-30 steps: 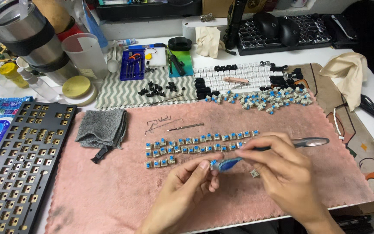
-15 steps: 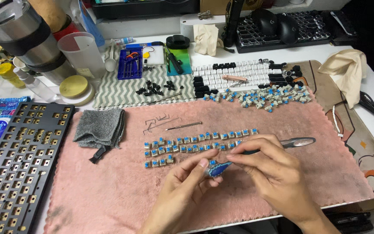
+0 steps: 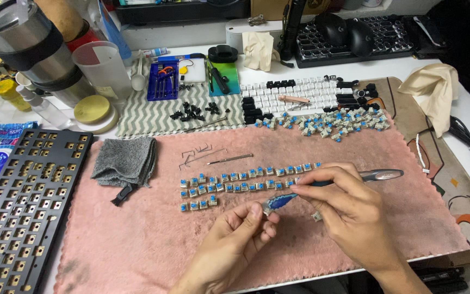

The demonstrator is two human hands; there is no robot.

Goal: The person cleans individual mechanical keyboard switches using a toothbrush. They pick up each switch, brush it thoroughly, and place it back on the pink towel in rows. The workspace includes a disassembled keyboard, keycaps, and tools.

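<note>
My left hand (image 3: 234, 239) pinches a small keyboard switch part between thumb and fingers, low over the pink mat (image 3: 137, 239). My right hand (image 3: 349, 215) holds a pen-like brush (image 3: 379, 175) with a grey handle, its tip against a small blue-smeared clear packet (image 3: 279, 202) beside the left fingertips. Just beyond the hands, blue-stemmed switches (image 3: 235, 185) lie in neat rows on the mat. A loose heap of more switches (image 3: 333, 124) lies at the mat's far edge.
An empty black keyboard plate (image 3: 23, 201) lies at the left. A folded grey cloth (image 3: 125, 160), bent wires and a metal pick (image 3: 229, 159) rest on the mat. Keycaps (image 3: 300, 95), tool sets, a steel tumbler (image 3: 28, 49) and cups crowd the back.
Both hands have stayed over the same spot on the mat. The brush tip and blue packet shifted slightly toward the left fingers.
</note>
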